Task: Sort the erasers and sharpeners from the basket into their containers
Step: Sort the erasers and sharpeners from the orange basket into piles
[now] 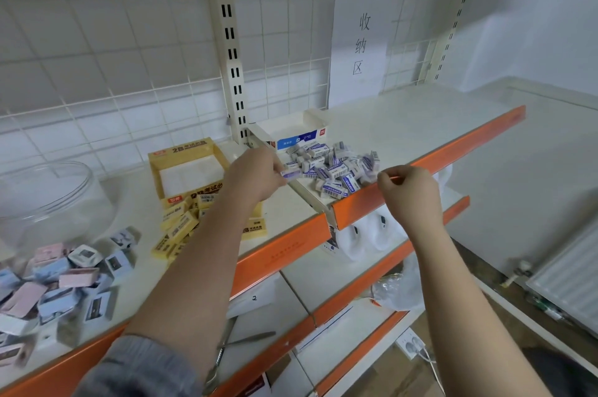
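At the far left of the shelf [291, 236] there is a clear plastic jar [48, 199], lying tilted. In front of it lies a heap of pink and blue sharpeners [58, 280]. Next to the right stands an open yellow box [187, 167], and yellow erasers [179, 228] are scattered on the shelf just in front of it. The left hand [255, 176] reaches over this box; its fingers are curled and pinch one white eraser [291, 174] with a blue band, held just beside the pile of white erasers [333, 170]. This pile lies on the right part of the shelf, before a white and blue box [297, 134]. The right hand [409, 192] is at the orange front edge of the shelf; its fingertips are pressed together, and I cannot tell if they hold something. A paper sign [359, 47] hangs on the wire grid behind.
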